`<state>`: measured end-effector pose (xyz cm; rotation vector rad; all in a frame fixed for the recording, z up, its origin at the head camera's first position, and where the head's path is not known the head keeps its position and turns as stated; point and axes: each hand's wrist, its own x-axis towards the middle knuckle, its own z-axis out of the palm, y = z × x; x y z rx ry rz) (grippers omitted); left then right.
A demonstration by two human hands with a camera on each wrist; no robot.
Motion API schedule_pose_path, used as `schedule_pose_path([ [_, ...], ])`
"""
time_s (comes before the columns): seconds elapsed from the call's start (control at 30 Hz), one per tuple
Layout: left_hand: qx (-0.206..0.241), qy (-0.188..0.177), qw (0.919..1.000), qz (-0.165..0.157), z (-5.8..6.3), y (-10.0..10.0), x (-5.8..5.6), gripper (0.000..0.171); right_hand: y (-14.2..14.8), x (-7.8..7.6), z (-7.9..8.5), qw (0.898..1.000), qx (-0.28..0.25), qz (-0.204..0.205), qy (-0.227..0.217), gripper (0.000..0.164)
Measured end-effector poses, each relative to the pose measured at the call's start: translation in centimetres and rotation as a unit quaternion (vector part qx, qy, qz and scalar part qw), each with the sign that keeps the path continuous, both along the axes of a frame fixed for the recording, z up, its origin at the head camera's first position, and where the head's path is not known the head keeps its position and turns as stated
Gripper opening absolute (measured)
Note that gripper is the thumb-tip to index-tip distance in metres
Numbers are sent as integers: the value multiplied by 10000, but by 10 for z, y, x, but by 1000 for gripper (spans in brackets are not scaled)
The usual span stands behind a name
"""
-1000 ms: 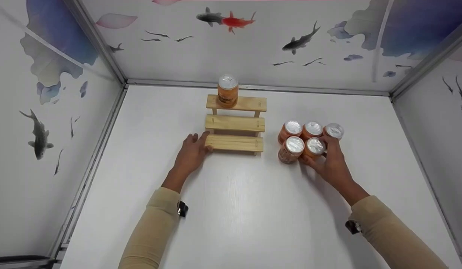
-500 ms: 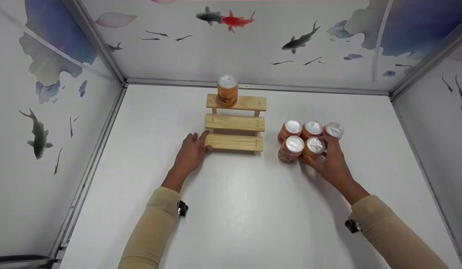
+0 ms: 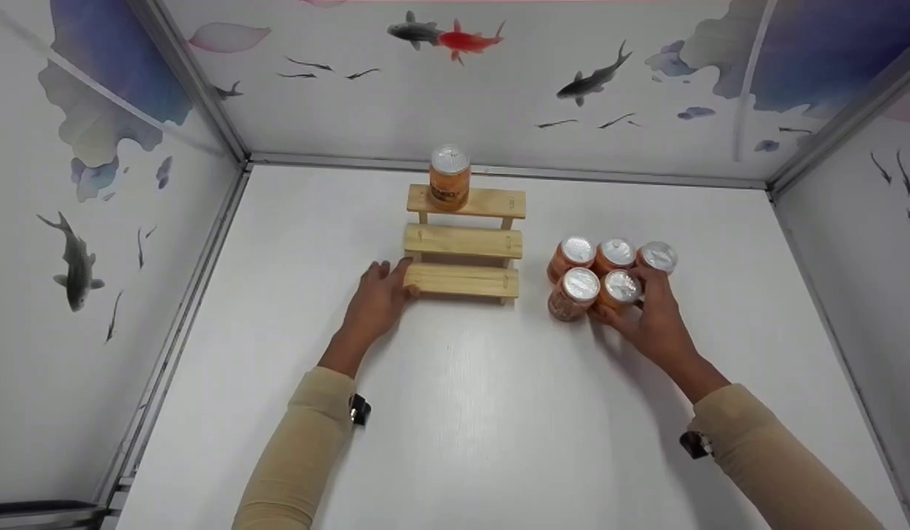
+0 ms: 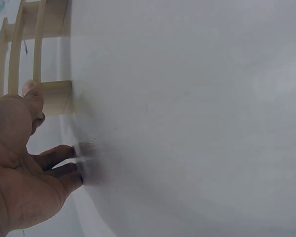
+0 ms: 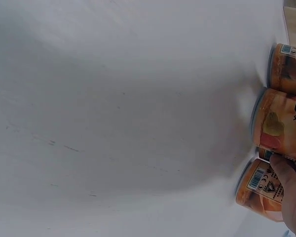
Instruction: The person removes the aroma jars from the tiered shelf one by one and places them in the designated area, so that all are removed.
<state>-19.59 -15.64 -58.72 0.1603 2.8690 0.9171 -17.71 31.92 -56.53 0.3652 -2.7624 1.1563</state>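
A three-step wooden rack (image 3: 462, 241) stands mid-table, with an orange can (image 3: 449, 177) on its top step towards the left. My left hand (image 3: 374, 302) holds the left end of the lowest step between thumb and index finger; in the left wrist view its other fingers (image 4: 64, 170) touch the tabletop. To the right of the rack, several orange cans with silver lids stand close together. My right hand (image 3: 657, 316) grips the near right can (image 3: 621, 288), thumb in front and fingers on its right side. Another can (image 5: 281, 118) stands beside it in the right wrist view.
The white tabletop (image 3: 455, 427) is bounded by printed panels with fish at the back (image 3: 499, 110) and sides, set in metal framing. Next to the gripped can stand a near left can (image 3: 573, 294) and a back right can (image 3: 657, 258).
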Motion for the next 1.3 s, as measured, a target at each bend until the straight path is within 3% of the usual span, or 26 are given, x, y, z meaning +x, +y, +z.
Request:
schedule_pose_path([
  [0.43, -119, 168, 9997, -110, 2, -1, -2, 64, 3, -3, 4, 9988, 433, 49, 225, 78],
  [0.73, -125, 216, 9996, -91, 1, -1, -4, 63, 9, -3, 17, 9966, 546, 57, 620, 78],
  [1.0, -58, 5, 10000, -33, 1, 0, -2, 66, 5, -4, 30, 9916, 774, -7, 1038, 79],
  [1.3, 50, -127, 9999, -5, 1, 0, -1, 66, -4, -14, 46, 9901, 816, -15, 1140, 74],
])
